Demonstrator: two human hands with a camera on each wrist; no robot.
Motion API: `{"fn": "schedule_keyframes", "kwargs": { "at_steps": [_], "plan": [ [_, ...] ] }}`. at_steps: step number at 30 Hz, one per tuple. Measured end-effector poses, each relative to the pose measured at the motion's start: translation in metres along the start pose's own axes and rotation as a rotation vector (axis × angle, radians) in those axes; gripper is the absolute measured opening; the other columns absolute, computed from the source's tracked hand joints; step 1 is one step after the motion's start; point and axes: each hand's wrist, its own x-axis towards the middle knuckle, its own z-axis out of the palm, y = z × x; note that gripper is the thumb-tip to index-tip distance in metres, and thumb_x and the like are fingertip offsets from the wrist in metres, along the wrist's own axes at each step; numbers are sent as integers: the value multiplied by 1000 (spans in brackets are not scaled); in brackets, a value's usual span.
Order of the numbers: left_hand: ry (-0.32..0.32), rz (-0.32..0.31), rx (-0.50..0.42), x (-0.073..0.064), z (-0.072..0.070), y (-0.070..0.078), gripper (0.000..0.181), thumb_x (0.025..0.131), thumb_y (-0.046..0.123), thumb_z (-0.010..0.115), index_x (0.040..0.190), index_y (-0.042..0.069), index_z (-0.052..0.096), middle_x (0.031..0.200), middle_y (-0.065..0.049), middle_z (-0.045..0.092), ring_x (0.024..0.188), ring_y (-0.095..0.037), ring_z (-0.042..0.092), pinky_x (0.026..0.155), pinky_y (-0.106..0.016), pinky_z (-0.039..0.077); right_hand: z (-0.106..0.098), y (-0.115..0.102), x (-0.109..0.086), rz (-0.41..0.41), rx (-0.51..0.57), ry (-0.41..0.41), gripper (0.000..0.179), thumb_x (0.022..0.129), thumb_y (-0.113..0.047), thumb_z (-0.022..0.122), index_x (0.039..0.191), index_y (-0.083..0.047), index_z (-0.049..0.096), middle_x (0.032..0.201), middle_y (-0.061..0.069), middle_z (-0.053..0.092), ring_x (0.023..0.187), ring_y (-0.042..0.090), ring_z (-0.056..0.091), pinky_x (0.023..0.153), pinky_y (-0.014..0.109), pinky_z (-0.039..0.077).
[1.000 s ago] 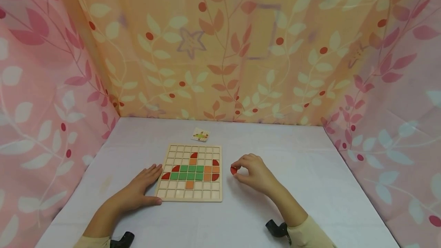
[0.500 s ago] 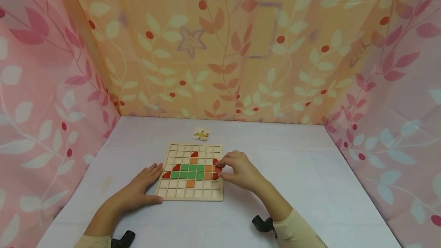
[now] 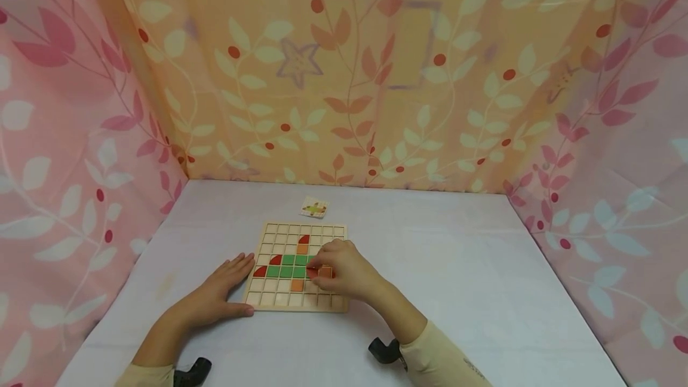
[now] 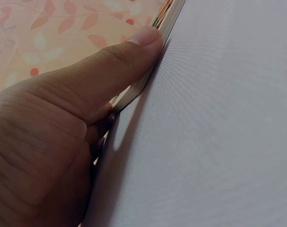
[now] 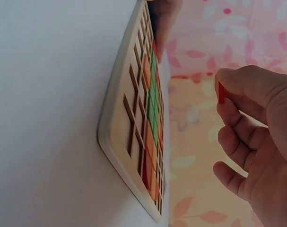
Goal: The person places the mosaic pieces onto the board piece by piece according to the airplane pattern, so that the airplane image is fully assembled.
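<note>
My right hand [image 3: 349, 270] is over the right half of a wooden grid board [image 3: 269, 298]. Between thumb and index finger it pinches a small red tile [image 5: 221, 93], held above the board and apart from it. Green tiles [image 3: 288, 265] lie in the middle cells, with orange tiles [image 3: 297, 285] and red quarter-round tiles [image 3: 260, 271] around them. Some tiles on the right are hidden under this hand. My left hand [image 3: 217, 288] lies at the board's left side, fingers extended along the edge. Its thumb [image 4: 145, 37] touches the near left corner.
Behind the board lies a small card [image 3: 314, 208] printed with a coloured pattern. A white cloth [image 3: 457, 255] covers the table. Patterned curtains [image 3: 376, 76] enclose the back and both sides. A black device [image 3: 384, 351] is strapped at the right wrist.
My right hand has moved left from beside the board to over its right half, carrying the red tile. The left hand keeps its place at the board's edge.
</note>
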Motion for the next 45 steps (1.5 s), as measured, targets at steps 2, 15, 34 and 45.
{"fn": "schedule_keyframes", "kwargs": {
  "at_steps": [2, 15, 34, 45],
  "plan": [
    [4, 10, 3, 0, 0, 0, 117, 73, 67, 80, 161, 7, 32, 169, -9, 26, 157, -39, 16, 116, -7, -13, 4, -3, 3, -8, -2, -10, 15, 90, -30, 76, 105, -27, 78, 98, -17, 69, 105, 6, 58, 102, 37, 43],
    [-3, -2, -14, -1, -2, 2, 116, 74, 66, 80, 161, 8, 32, 170, -8, 25, 158, -37, 15, 118, -9, -12, 34, -12, 10, -56, -9, -63, 21, 88, -30, 76, 109, -28, 79, 98, -17, 68, 99, 2, 57, 94, 26, 45],
    [-24, -34, -30, 2, -4, 4, 115, 73, 64, 82, 162, 10, 31, 170, -5, 24, 159, -35, 12, 116, -8, -13, 52, -14, 8, -27, -68, -130, 18, 86, -33, 80, 104, -31, 78, 95, -21, 63, 99, 1, 52, 84, 27, 34],
    [-25, -40, -29, 1, -3, 6, 115, 74, 64, 82, 161, 9, 32, 170, -5, 25, 158, -36, 13, 117, -9, -13, 55, -15, 8, -22, -95, -141, 22, 88, -36, 79, 110, -32, 78, 100, -20, 65, 105, 4, 55, 89, 29, 36]
  ]
}}
